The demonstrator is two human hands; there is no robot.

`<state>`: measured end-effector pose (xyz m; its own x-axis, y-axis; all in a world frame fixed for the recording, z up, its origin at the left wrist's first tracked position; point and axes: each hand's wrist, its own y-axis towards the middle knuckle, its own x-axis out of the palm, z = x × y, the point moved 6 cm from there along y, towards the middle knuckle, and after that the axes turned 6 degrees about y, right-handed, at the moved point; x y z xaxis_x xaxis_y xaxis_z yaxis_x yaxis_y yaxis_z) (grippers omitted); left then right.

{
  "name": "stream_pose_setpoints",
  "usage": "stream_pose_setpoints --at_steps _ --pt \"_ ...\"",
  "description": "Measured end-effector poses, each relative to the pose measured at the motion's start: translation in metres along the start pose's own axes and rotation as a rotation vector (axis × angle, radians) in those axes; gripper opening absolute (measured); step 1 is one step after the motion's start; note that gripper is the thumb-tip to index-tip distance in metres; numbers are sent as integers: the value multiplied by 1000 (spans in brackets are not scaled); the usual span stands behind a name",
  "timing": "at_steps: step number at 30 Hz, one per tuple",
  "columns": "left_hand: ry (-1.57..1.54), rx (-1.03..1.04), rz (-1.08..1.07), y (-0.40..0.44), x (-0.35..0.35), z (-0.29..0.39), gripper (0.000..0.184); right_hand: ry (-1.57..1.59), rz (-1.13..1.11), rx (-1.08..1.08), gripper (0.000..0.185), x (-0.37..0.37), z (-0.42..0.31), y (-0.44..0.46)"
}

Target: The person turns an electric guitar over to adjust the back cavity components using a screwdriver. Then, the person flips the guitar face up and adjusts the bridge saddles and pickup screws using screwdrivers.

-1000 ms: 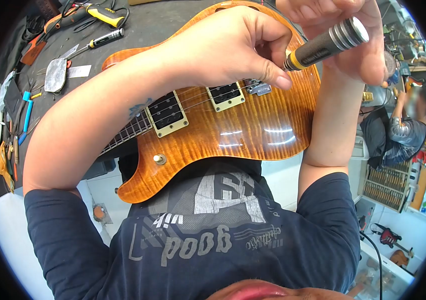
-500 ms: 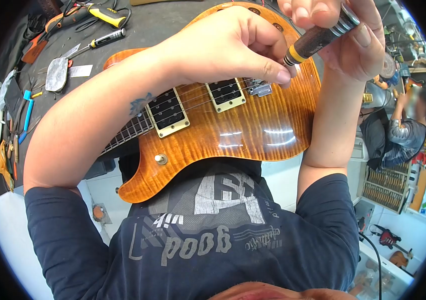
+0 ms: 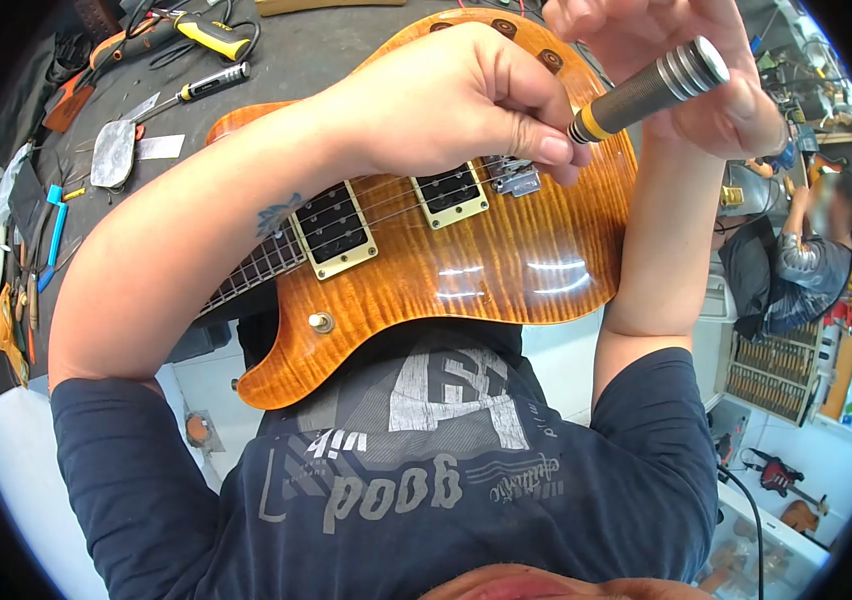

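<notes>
An orange-brown flame-top electric guitar point(image 3: 416, 270) lies face up near my body, with two black pickups in cream frames and a metal bridge point(image 3: 516, 177). My left hand point(image 3: 521, 115) reaches over the strings near the bridge, thumb and fingers pinched at the lower end of a screwdriver point(image 3: 651, 90). That screwdriver has a dark knurled handle, a yellow ring and a silver cap, and slants up to the right. Its tip is hidden by my left fingers. Behind the handle, my right hand point(image 3: 691, 75) is open, fingers apart and palm facing the handle.
On the dark bench point(image 3: 296, 55) are a second screwdriver point(image 3: 211, 83), a yellow-and-black tool point(image 3: 211, 35), a clear bag point(image 3: 113, 153) and a blue tool point(image 3: 54, 235). Several hand tools lie at the far left. Another person point(image 3: 816, 250) sits at the far right.
My right hand's fingers closed round the screwdriver handle half a second ago and have since come apart from it. My left hand stays by the bridge, with its fingers slightly shifted.
</notes>
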<state>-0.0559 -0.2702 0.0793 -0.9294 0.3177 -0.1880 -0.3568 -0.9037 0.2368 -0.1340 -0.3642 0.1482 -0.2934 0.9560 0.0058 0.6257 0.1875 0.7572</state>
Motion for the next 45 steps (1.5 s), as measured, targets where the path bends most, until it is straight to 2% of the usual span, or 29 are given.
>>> stream_pose_setpoints --at_steps 4,7,11,15,19,22,26,29,32,35,38,40,43,45 --pt "-70 4 -70 -1 3 1 18 64 -166 -54 30 -7 -1 -2" --pt "-107 -6 -57 -2 5 3 16 108 -157 -60 33 -3 -2 -3" --pt "-98 -57 16 -3 5 4 18 -2 -185 -68 39 -6 2 4" --pt "0 -66 29 -1 2 0 17 -35 -37 -16 49 1 2 3" --pt "13 -83 56 0 1 -6 14 -1 3 26 58 6 7 4" --pt "24 -95 56 0 1 -2 14 -2 143 84 67 21 0 9" --pt "14 -130 35 0 -1 -4 14 -2 -11 8 53 -5 3 -2" --pt "-76 -71 106 -1 0 -1 9 -98 86 27 44 -6 -6 -4" --pt "668 139 35 -5 -6 14 19 -119 140 -1 41 -6 -6 -3" --pt "833 299 2 -18 5 20 29 -57 126 -10 36 4 -7 -1" --pt "906 362 -60 -20 12 22 27 31 81 3 29 12 -30 2" --pt "964 404 -65 -22 17 26 25 41 90 -36 32 3 -41 1" --pt "877 444 -139 -23 20 33 26 60 136 -101 36 -14 -46 -4" --pt "733 334 -73 -20 8 27 26 72 194 -142 38 -24 -44 -10"
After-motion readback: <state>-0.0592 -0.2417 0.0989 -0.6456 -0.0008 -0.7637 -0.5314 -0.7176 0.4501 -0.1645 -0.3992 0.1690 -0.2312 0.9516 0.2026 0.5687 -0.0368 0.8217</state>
